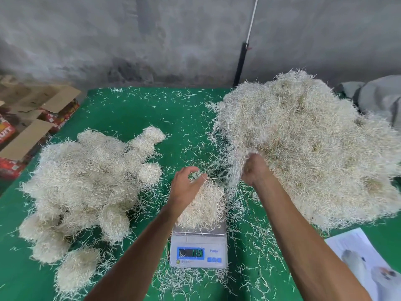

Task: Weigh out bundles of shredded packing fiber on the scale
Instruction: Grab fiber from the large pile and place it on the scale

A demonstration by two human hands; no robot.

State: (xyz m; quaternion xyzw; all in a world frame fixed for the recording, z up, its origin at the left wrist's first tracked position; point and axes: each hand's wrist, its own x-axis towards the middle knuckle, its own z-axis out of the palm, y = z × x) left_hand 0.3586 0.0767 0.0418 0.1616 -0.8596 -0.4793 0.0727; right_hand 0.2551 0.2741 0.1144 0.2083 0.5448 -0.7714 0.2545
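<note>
just right of the scale (pixel 198 246), the right hand (pixel 255 169) grips a tuft of fiber (pixel 237 165) beside the big heap (pixel 308 146), nearer than the left hand (pixel 184 185), whose loosely spread fingers rest on the weighed bundle (pixel 205 205).

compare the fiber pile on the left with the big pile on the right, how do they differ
The left pile is smaller and made of separate rounded bundles; the right pile is larger, one loose, shaggy mass. Neither hand touches the left pile, while the right hand grips a tuft at the right pile's edge. Both are the same pale shredded fiber on the green mat.
</note>
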